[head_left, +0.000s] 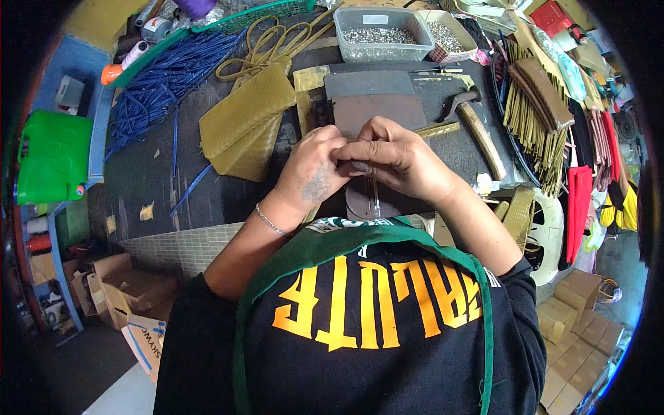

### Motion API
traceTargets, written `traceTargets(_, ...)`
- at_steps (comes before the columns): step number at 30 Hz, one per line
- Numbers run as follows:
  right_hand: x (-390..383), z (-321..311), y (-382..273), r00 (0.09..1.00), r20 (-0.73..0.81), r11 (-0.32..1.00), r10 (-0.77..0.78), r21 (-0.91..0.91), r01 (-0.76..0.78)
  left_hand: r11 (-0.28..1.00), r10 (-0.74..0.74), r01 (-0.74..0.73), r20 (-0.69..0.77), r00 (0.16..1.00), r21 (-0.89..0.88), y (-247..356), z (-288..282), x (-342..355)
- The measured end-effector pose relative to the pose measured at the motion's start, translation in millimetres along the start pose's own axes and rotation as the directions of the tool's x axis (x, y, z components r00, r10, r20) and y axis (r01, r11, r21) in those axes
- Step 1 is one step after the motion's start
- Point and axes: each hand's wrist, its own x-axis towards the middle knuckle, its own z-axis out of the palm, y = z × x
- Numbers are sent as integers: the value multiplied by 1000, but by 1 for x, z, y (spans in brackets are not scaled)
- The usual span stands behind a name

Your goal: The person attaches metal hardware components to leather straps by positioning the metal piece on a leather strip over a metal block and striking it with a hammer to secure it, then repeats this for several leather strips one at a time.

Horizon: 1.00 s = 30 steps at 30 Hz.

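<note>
My left hand [311, 169] and my right hand [391, 155] meet at the bench's front middle, fingers curled and pressed together on something small that they hide. A thin pale strip or rod [375, 194] shows below my right hand; I cannot tell if it is held. Beneath and behind my hands lie dark grey and brown pads [373, 107]. Olive woven-pattern panels [242, 117] are stacked left of my hands. A hammer [481, 138] with a worn wooden handle lies to their right, near a short olive strip [439, 128].
Blue strips [152, 93] and olive cords [256, 45] cover the back left. Plastic containers of small metal pieces [377, 38] stand at the back. Olive strips [526, 117] are piled at the right, beside red material [577, 207]. Cardboard boxes [574, 332] sit below on both sides.
</note>
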Motion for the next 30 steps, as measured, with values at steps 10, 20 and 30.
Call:
traceTargets(10,8,-9,14,998,46,999,-31,-26,32,984,-123,136,113,986,-117,-3,-11,6)
traceTargets(20,6,-32,5,961,232,954,148,-289,-77,962,-269,269,234,934,33,-8,-20,5)
traceTargets(30,-4,-22,19,978,211,922,3,-380,79,915,-389,403,251,887,-7,-12,-20,4)
